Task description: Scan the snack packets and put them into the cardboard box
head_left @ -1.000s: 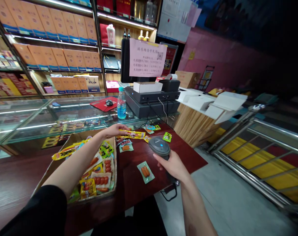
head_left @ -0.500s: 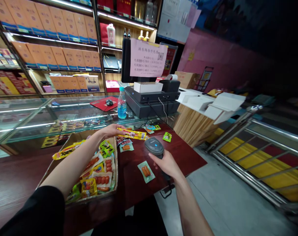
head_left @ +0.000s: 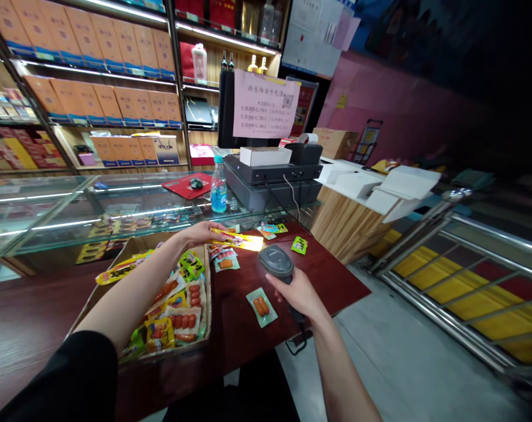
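My left hand (head_left: 204, 233) is closed on one end of a long yellow snack packet (head_left: 237, 239), held above the table beyond the box. Wrapped around the handle of a dark grey barcode scanner (head_left: 275, 262) is my right hand (head_left: 296, 291). The scanner's head faces the packet's free end, which glows bright white. Under my left forearm sits a cardboard box (head_left: 208, 305) of packaged snacks and sausages. A clear packet with small sausages (head_left: 261, 306) lies on the table below the scanner. Several more packets, including a green one (head_left: 299, 244), lie farther back.
Behind the dark red table (head_left: 336, 281) runs a glass counter (head_left: 129, 199). On it stand a blue drink bottle (head_left: 218, 190), a mouse (head_left: 196, 183) and a monitor with a paper sign (head_left: 266, 105). A metal railing (head_left: 446, 281) is at the right.
The free end of the yellow packet is now brightly lit, and the blue light on top of the scanner no longer shows. Both hands hold nearly the same place.
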